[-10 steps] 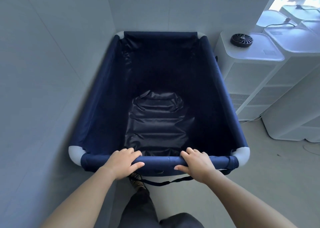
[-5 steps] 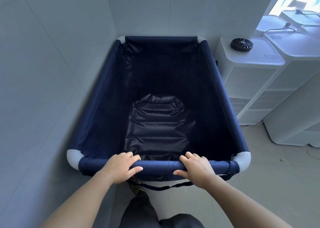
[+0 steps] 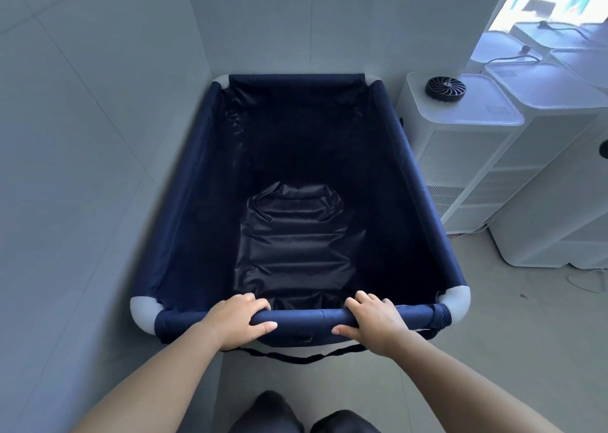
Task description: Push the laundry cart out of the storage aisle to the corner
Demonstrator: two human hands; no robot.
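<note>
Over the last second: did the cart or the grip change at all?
Barely. The laundry cart shows no clear travel: its far end sits in the wall corner beside the white unit, as before; the whole scene only slid slightly lower in frame. A shoe seen under the near rail is now out of view. Unchanged: left hand and right hand grip that rail at the same spots.

Left hand [image 3: 237, 321] and right hand [image 3: 373, 322] grip level, fingers curled over forward.
</note>
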